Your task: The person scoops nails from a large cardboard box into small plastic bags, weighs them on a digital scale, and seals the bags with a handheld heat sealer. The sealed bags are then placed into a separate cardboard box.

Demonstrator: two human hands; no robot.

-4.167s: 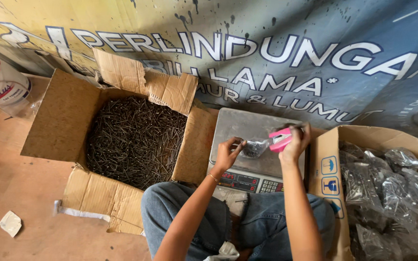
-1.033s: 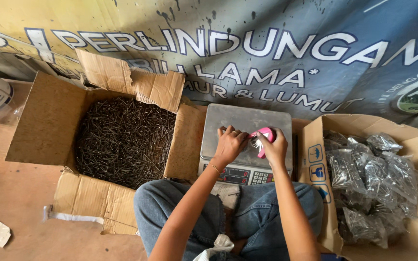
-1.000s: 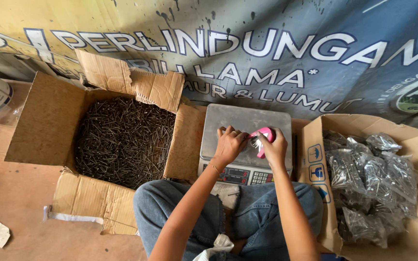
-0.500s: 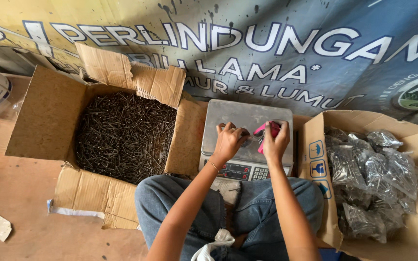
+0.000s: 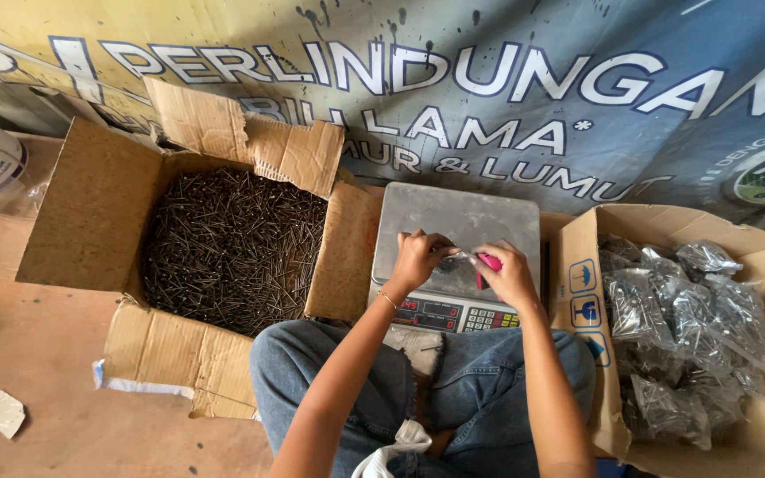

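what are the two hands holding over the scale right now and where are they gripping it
The left hand and right hand pinch a small clear bag between them; the right also holds a pink tool. Exact grip points are hidden.

A single head-worn camera looks steeply down from close above the person's lap onto the floor (image 5: 55, 389) ahead.
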